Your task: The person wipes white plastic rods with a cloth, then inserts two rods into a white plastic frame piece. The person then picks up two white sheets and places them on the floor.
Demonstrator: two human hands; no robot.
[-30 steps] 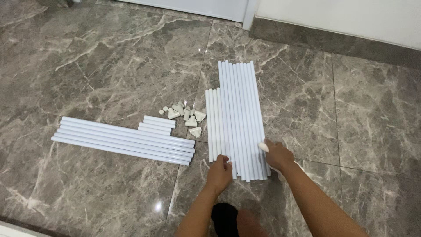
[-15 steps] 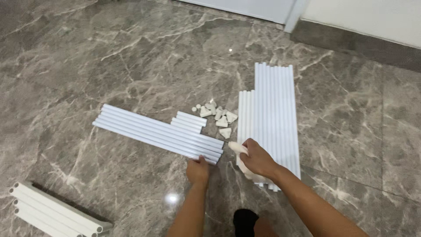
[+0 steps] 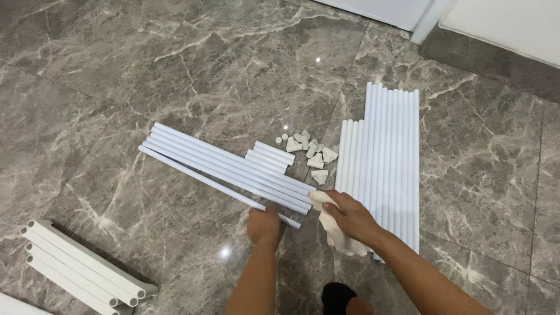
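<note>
A row of long white pipes (image 3: 227, 168) lies slanted on the marble floor at the centre. My left hand (image 3: 263, 224) grips the near end of the frontmost pipe (image 3: 198, 177), which sits slightly apart from the others. My right hand (image 3: 349, 217) holds a crumpled cream cloth (image 3: 338, 236) against the near ends of the slanted pipes. To the right lies a second row of white pipes (image 3: 388, 157), set lengthwise. A few short pipes (image 3: 269, 157) rest above the slanted row.
A small heap of white pipe fittings (image 3: 309, 153) lies between the two rows. A joined white pipe frame (image 3: 79, 268) rests at the lower left. A white door and wall base (image 3: 420, 17) run along the top right. My dark shoe (image 3: 337, 296) shows below.
The view swung left, bringing the pipe frame further in. My left hand closed on the front pipe and pulled it away from the row. My right hand brought the cloth to the pipe ends.
</note>
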